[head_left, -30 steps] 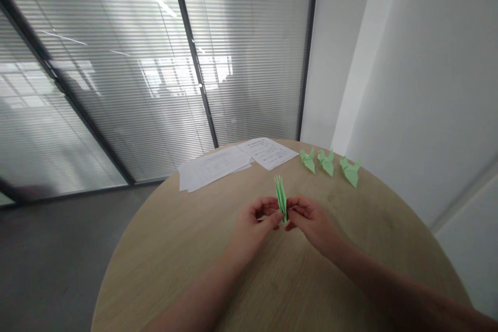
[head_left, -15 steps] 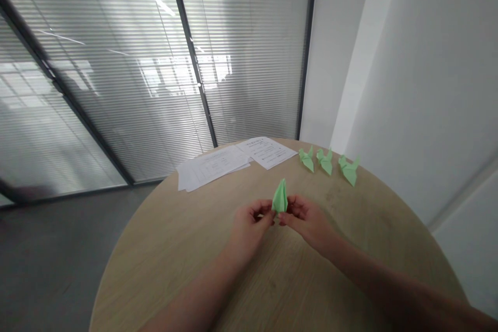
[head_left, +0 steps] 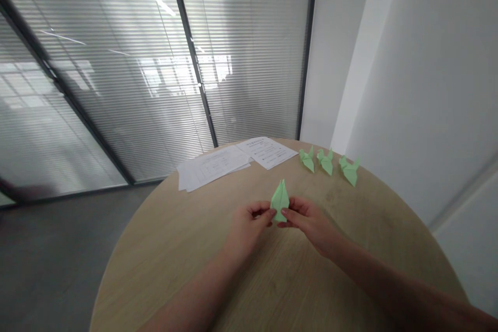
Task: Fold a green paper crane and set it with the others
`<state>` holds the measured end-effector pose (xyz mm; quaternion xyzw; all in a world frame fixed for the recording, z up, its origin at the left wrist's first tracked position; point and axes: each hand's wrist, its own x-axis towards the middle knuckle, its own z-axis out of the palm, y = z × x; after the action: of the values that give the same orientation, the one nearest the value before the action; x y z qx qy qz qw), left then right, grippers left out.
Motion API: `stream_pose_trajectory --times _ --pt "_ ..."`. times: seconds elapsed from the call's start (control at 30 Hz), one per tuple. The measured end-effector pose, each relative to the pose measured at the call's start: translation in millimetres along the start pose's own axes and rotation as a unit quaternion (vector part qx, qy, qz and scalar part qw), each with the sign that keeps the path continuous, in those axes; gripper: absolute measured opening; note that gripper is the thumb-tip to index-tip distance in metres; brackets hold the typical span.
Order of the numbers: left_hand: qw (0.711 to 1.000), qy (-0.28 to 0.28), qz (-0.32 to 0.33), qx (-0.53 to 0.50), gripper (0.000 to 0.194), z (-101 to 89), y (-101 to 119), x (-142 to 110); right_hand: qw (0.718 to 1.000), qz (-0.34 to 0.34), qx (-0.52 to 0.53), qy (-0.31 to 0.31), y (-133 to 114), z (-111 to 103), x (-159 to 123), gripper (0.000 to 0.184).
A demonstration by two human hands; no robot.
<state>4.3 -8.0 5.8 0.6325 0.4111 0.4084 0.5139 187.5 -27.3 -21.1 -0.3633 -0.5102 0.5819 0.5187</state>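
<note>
A piece of folded light green paper stands upright between my hands, pointed at the top, with a crease running down its middle. My left hand pinches its lower left edge, thumb in front. On the opposite side my right hand grips the lower right edge, its thumb also on the front face. The fingers behind the paper are partly hidden. Beyond my right hand, three green origami birds stand in a row: a left one, a middle one and a right one.
The round wooden table fills the lower view. Overlapping white printed sheets lie at its far left edge, another printed sheet beside them. A glass partition with blinds rises behind; a white wall stands at the right.
The folded paper now shows a wider, flatter front face and more of its lower end. Both thumbs have shifted onto that face. The birds and sheets have stayed put.
</note>
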Motion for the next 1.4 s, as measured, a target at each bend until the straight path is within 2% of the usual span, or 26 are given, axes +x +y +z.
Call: stream_pose_trajectory --times 0.13,0.3,0.47,0.57,0.67,0.87,1.0,1.13,1.27,1.4 --pt "0.999 0.039 -0.021 -0.004 0.018 1.1 2 0 1.000 0.005 0.000 -0.005 3 -1 1 0.044" --pt "0.998 0.054 -0.014 -0.005 0.016 1.2 2 1 1.000 -0.006 -0.009 0.006 4 -2 2 0.039" --pt "0.992 0.044 0.013 -0.115 0.039 4.1 2 2 1.000 0.008 -0.004 0.022 2 0 3 0.038" --pt "0.991 0.023 0.022 -0.134 0.049 7.4 3 1 0.999 0.002 -0.005 0.041 1 0 4 0.042" --pt "0.994 0.024 0.036 -0.102 0.044 9.4 3 -2 0.998 -0.010 0.009 0.059 0 0 4 0.047" --pt "0.994 0.086 0.053 -0.051 0.026 8.3 5 -3 0.998 -0.052 -0.008 0.047 0 5 4 0.045" --pt "0.991 0.109 0.045 -0.063 0.031 7.9 8 -3 0.995 -0.076 -0.031 0.053 0 7 4 0.038" --pt "0.992 0.115 0.033 -0.045 0.030 7.5 8 -6 0.993 -0.092 -0.027 0.074 0 7 5 0.041" --pt "0.993 0.097 0.058 -0.035 0.017 7.2 9 -8 0.992 -0.088 -0.058 0.067 2 3 4 0.021" --pt "0.995 0.048 0.050 -0.071 0.016 6.7 12 -9 0.989 -0.090 -0.086 0.081 1 0 2 0.012"
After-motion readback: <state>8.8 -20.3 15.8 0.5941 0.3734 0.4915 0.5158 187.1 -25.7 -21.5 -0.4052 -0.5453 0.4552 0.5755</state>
